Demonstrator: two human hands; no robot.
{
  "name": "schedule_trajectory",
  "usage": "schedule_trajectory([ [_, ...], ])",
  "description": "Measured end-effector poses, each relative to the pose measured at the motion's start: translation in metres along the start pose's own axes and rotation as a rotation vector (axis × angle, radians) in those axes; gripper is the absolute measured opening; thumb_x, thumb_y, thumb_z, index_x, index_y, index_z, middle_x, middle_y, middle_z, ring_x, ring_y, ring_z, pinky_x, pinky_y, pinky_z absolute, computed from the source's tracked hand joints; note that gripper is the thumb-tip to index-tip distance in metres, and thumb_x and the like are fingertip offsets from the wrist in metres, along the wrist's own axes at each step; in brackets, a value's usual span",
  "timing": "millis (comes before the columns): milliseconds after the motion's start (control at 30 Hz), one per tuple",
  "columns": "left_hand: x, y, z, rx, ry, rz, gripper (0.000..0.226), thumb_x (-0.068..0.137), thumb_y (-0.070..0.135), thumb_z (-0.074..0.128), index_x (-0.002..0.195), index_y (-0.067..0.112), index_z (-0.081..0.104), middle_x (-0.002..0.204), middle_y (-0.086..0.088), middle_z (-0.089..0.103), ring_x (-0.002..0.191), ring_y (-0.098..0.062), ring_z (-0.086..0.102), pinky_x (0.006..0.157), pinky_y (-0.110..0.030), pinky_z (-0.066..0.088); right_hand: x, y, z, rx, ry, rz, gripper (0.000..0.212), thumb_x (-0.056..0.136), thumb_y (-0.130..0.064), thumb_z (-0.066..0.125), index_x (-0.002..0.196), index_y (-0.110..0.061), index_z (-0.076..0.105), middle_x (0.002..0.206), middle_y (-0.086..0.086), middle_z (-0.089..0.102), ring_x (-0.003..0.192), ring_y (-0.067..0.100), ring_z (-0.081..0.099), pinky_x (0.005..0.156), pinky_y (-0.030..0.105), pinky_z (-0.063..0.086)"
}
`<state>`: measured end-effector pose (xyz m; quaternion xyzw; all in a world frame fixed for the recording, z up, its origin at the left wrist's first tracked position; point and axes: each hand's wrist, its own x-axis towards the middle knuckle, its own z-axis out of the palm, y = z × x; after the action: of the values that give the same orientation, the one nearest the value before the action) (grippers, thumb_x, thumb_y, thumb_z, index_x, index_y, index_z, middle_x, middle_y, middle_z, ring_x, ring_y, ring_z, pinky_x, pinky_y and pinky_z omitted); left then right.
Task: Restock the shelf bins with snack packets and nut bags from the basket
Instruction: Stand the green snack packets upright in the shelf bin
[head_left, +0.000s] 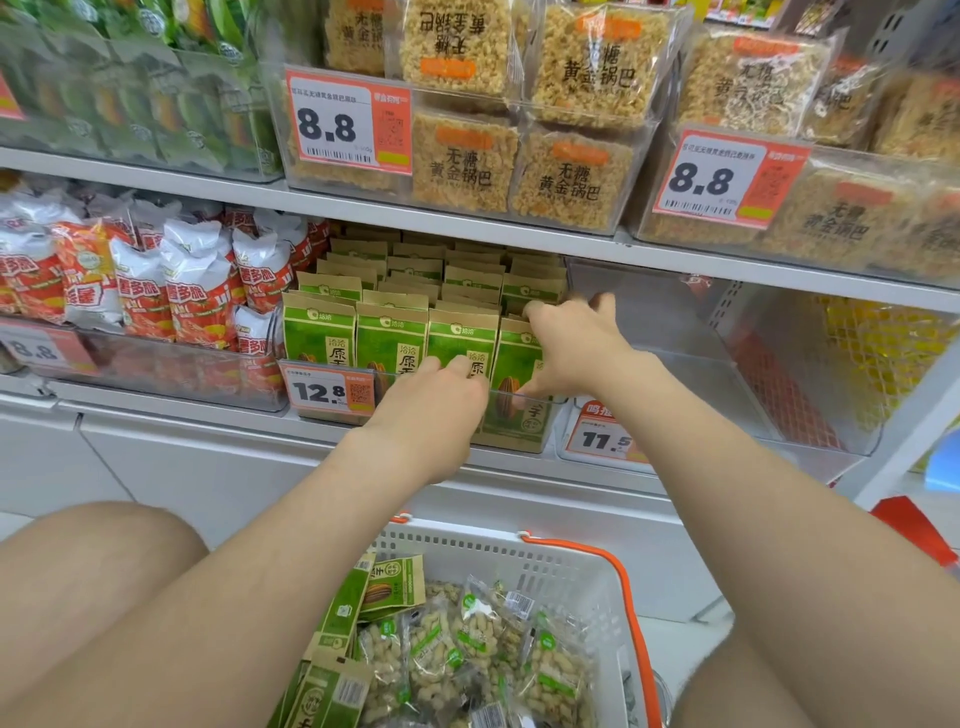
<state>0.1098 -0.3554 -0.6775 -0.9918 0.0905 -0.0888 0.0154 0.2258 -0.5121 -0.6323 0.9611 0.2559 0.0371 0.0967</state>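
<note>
— Where's the bag?
— Rightmost in the clear bin's (545, 400) front row. My right hand (571, 348) grips that sunflower seed bag (511, 415), thumb in front, fingers over its top.
— Left hand (431, 410)?
— Fingertips (460, 364) touch the neighbouring bag (452, 338) (pinching or not, I cannot tell). Peanut bags (431, 654) lie in the basket (467, 543).

Shop aisle: white shelves (208, 192) carried clear plastic bins (675, 317) packed with rows of identical snack packets (392, 340). Each bin was fronted by an orange-edged price tag (348, 124) with a barcode, reading 8.8, 12.8 or 11.5. A white shopping basket (467, 540) with an orange handle (626, 587) sat below.
</note>
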Motion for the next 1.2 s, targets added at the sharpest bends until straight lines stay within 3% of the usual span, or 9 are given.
schedule_trajectory([
  [133, 0.002, 0.000, 0.001, 0.027, -0.003, 0.007, 0.036, 0.097, 0.008, 0.059, 0.133, 0.011, 0.054, 0.129, -0.010, 0.051, 0.112, -0.032, 0.048, 0.089, -0.041, 0.049, 0.002, 0.000, 0.005, -0.080, 0.156, -0.014, 0.077, 0.059, -0.070, 0.085, 0.106, -0.023, 0.049, 0.095, -0.003, 0.065, 0.096, 0.029, 0.062, 0.106, 0.055, 0.032],
  [233, 0.004, 0.001, 0.001, 0.047, 0.002, 0.012, 0.038, 0.097, 0.010, 0.059, 0.135, 0.010, 0.053, 0.130, -0.010, 0.050, 0.113, -0.033, 0.047, 0.091, -0.042, 0.049, 0.004, -0.006, 0.013, -0.091, 0.244, -0.016, 0.079, 0.064, -0.060, 0.085, 0.120, -0.018, 0.049, 0.112, 0.004, 0.067, 0.108, 0.033, 0.060, 0.102, 0.053, 0.035],
  [333, 0.003, 0.003, 0.000, 0.049, 0.004, 0.006, 0.040, 0.097, 0.010, 0.059, 0.137, 0.010, 0.052, 0.131, -0.010, 0.050, 0.115, -0.033, 0.046, 0.090, -0.041, 0.049, 0.006, -0.009, 0.015, -0.098, 0.241, 0.017, 0.087, 0.064, -0.059, 0.086, 0.130, -0.017, 0.050, 0.138, 0.015, 0.050, 0.128, 0.039, 0.046, 0.107, 0.055, 0.034],
  [500, 0.002, 0.005, 0.000, 0.059, 0.002, 0.006, 0.042, 0.097, 0.008, 0.058, 0.138, 0.010, 0.052, 0.132, -0.011, 0.050, 0.115, -0.033, 0.046, 0.090, -0.040, 0.049, 0.012, 0.003, 0.021, 0.091, 0.148, 0.014, 0.120, 0.059, -0.070, 0.084, 0.151, -0.019, 0.027, 0.152, 0.022, 0.039, 0.144, 0.044, 0.035, 0.122, 0.063, 0.023],
  [667, 0.001, 0.005, 0.002, 0.056, 0.008, 0.009, 0.043, 0.098, 0.008, 0.058, 0.140, 0.010, 0.051, 0.135, -0.010, 0.049, 0.117, -0.033, 0.046, 0.093, -0.041, 0.051, 0.021, 0.013, 0.018, 0.098, 0.065, -0.043, 0.148, 0.046, -0.079, 0.086, 0.161, -0.027, 0.009, 0.169, 0.016, 0.015, 0.159, 0.038, 0.007, 0.121, 0.072, -0.001],
  [733, 0.001, 0.004, 0.003, 0.051, 0.012, 0.006, 0.044, 0.098, 0.008, 0.059, 0.141, 0.011, 0.051, 0.136, -0.010, 0.049, 0.118, -0.032, 0.047, 0.092, -0.040, 0.051, 0.022, 0.014, 0.013, 0.081, 0.006, -0.028, 0.155, 0.039, -0.082, 0.087, 0.161, -0.025, 0.010, 0.166, 0.012, 0.026, 0.156, 0.035, 0.022, 0.121, 0.074, 0.003],
  [833, 0.002, 0.004, 0.004, 0.049, 0.014, 0.006, 0.045, 0.098, 0.009, 0.061, 0.142, 0.011, 0.051, 0.136, -0.009, 0.049, 0.118, -0.032, 0.047, 0.092, -0.039, 0.052, 0.022, 0.013, 0.004, 0.073, -0.080, -0.002, 0.142, 0.035, -0.085, 0.087, 0.150, -0.021, 0.033, 0.145, 0.007, 0.055, 0.134, 0.033, 0.051, 0.118, 0.068, 0.027],
  [1033, 0.002, 0.001, 0.006, 0.031, 0.014, 0.013, 0.047, 0.099, 0.010, 0.061, 0.144, 0.012, 0.049, 0.136, -0.007, 0.049, 0.118, -0.030, 0.045, 0.094, -0.039, 0.051, 0.020, 0.013, 0.009, 0.115, 0.035, -0.010, 0.151, 0.036, -0.083, 0.087, 0.158, -0.029, 0.017, 0.159, 0.016, 0.034, 0.149, 0.044, 0.028, 0.120, 0.073, 0.011],
  [1200, 0.002, 0.000, 0.007, 0.043, 0.002, 0.025, 0.046, 0.100, 0.013, 0.060, 0.144, 0.012, 0.048, 0.134, -0.008, 0.048, 0.116, -0.031, 0.045, 0.095, -0.041, 0.050, 0.015, 0.018, 0.004, 0.364, 0.057, 0.014, 0.128, 0.055, -0.087, 0.077, 0.158, -0.033, 0.023, 0.158, 0.011, 0.035, 0.146, 0.041, 0.031, 0.119, 0.063, 0.024],
])
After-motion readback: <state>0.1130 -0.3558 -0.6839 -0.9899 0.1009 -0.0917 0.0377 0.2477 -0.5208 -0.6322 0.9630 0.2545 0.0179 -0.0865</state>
